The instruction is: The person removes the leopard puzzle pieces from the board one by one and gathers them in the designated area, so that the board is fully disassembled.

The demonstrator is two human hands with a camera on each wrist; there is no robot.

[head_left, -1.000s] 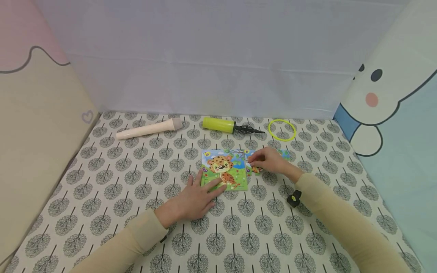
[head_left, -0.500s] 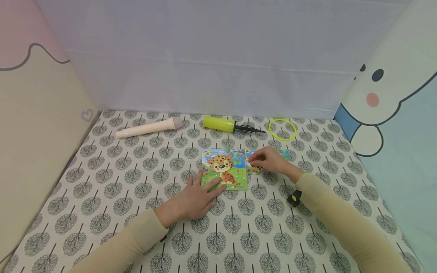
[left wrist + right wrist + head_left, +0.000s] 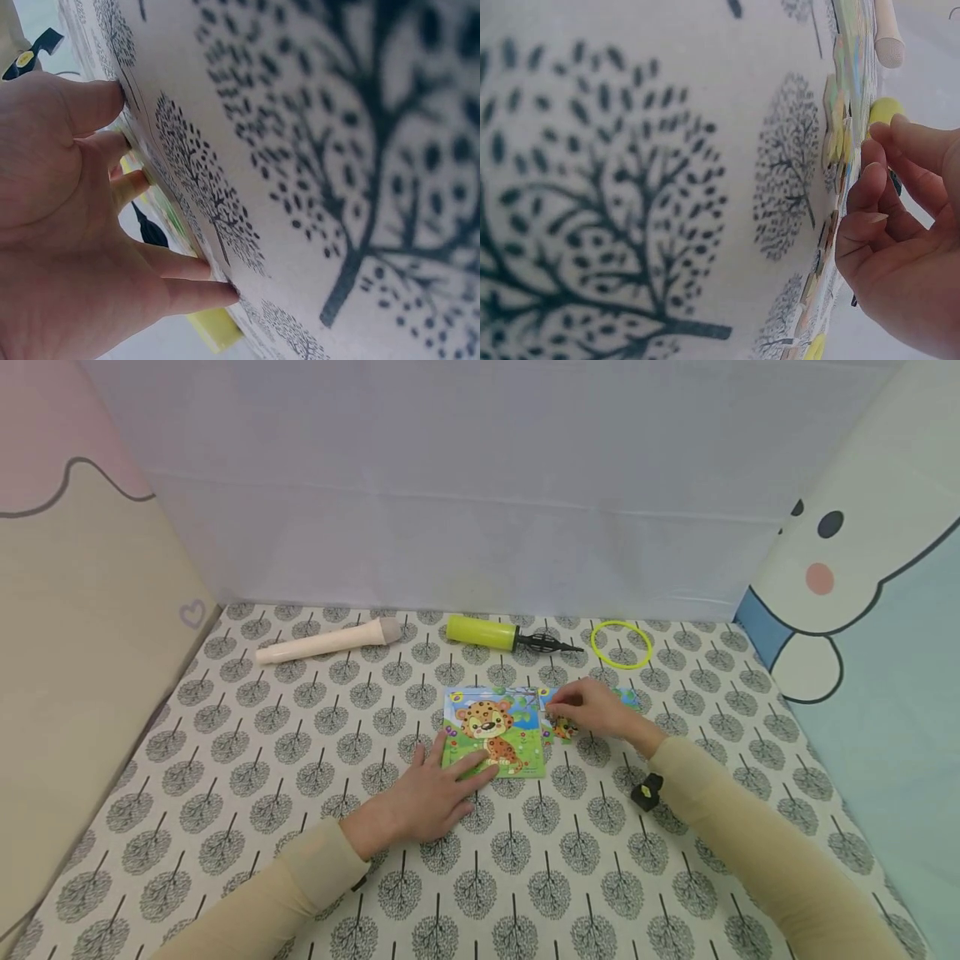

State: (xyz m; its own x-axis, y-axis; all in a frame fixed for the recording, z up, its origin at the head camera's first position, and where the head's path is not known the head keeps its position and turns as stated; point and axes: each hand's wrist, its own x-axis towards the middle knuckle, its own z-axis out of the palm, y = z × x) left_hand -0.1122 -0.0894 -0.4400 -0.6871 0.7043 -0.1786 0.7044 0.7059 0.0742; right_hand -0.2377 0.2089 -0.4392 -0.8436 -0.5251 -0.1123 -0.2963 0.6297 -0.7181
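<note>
A square puzzle board (image 3: 531,752) with a spotted leopard cub on it lies mid-table in the head view. My left hand (image 3: 435,795) rests over its lower left corner, fingers spread and straight. Just right of the board lie loose puzzle pieces (image 3: 565,729), some with blue sky and leopard spots. My right hand (image 3: 596,707) is over these pieces, thumb and forefinger pinched on a puzzle piece, which the fingers mostly hide. From the right wrist, the curled fingers (image 3: 866,247) appear close beside a row of pieces seen edge-on.
Behind the board lie a yellow-green balloon pump (image 3: 482,632) with a black nozzle and a yellow ring (image 3: 621,645). To the left is a pale toy microphone (image 3: 322,645). A tree-print cloth (image 3: 495,885) covers the table, with walls behind and at both sides.
My right hand has shifted very slightly up, uncovering a little more of the leopard-spotted piece. My left hand stays on the board.
</note>
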